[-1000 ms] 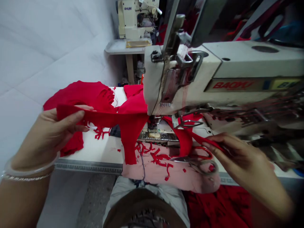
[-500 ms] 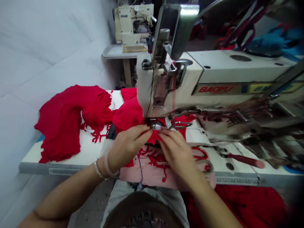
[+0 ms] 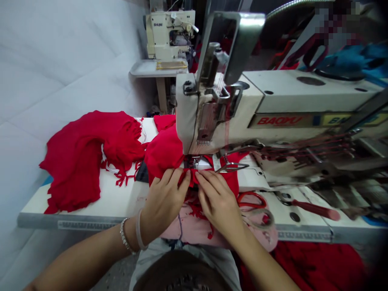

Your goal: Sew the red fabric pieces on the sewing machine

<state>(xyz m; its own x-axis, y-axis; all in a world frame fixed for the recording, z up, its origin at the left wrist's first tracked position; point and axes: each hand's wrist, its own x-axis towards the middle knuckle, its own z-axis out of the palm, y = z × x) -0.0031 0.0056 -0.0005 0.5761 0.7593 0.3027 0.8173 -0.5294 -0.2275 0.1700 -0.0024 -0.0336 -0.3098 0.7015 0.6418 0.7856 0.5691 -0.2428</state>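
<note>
My left hand (image 3: 163,200) and my right hand (image 3: 216,200) lie side by side in front of the needle of a cream sewing machine (image 3: 273,109). Both sets of fingertips press a piece of red fabric (image 3: 165,151) flat against the machine bed, right under the presser foot (image 3: 194,161). The fabric runs back and to the left behind the machine head. Bracelets sit on my left wrist. Red-handled scissors (image 3: 253,200) lie just right of my right hand on a pink cloth (image 3: 194,228).
A heap of red fabric pieces (image 3: 87,153) lies on the left of the white table (image 3: 91,206). A red-handled tool (image 3: 315,210) rests at the right. More red cloth (image 3: 315,264) hangs below the table edge. A second sewing machine (image 3: 169,30) stands behind.
One second ago my hands were apart, stretching a red strip. They came together at the needle, and since half a second ago they have barely shifted while holding the fabric there.
</note>
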